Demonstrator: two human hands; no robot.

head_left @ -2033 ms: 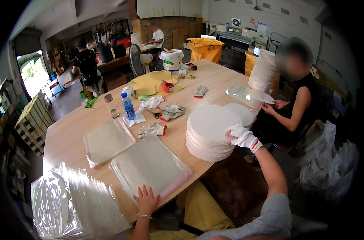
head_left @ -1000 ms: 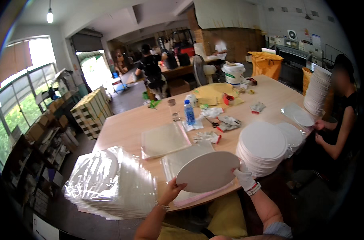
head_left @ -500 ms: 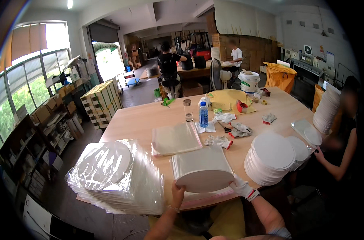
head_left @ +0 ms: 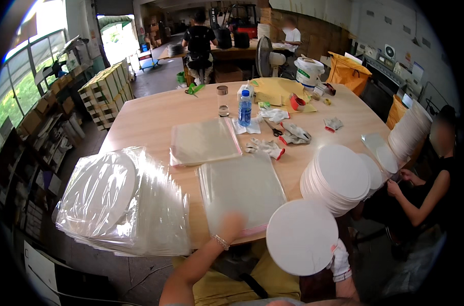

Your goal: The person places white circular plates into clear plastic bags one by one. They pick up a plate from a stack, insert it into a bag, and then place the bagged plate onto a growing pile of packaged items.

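A white round disc (head_left: 302, 237) is held by my right hand (head_left: 339, 261), in a white glove, at the table's front edge. The glove grips the disc's right rim, and the disc hides part of the fingers. My left hand (head_left: 233, 223), bare with a bracelet at the wrist, is over the near edge of a stack of clear plastic bags (head_left: 242, 188). Motion smears its fingers. To the right stands a tall pile of white round discs (head_left: 342, 171). On the left lies a thick stack of bagged discs (head_left: 97, 196) in shiny clear plastic.
Behind the bags lies another clear bag stack (head_left: 204, 140). Beyond are a water bottle (head_left: 245, 109), a glass (head_left: 223, 102), scissors (head_left: 274, 128) and work gloves (head_left: 294, 133). At the right a person (head_left: 428, 191) sits beside another disc pile (head_left: 410, 132).
Half a second ago both hands held a disc at the bag stack's near edge. Now my right hand holds a disc to the right, and my left hand is over the bags. The view has shifted.
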